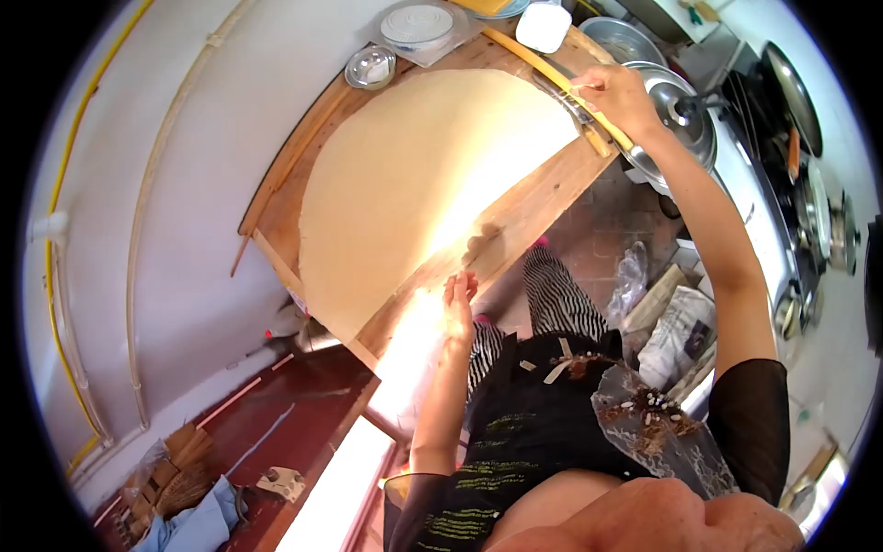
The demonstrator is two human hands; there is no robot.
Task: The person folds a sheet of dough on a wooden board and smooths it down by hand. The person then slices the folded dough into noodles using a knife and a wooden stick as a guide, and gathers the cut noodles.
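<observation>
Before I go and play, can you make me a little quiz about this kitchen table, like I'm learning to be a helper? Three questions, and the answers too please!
1. True or false: the big pale dough sheet lies flat on the wooden board.
2. Pick one. The right hand is closest to:
a) the pipes on the wall
b) the long yellow stick
c) the white tub with a lid
3. Fill in the missing word: A bright streak of ____ falls across the dough sheet.

Key: 1 true; 2 b; 3 light
</observation>
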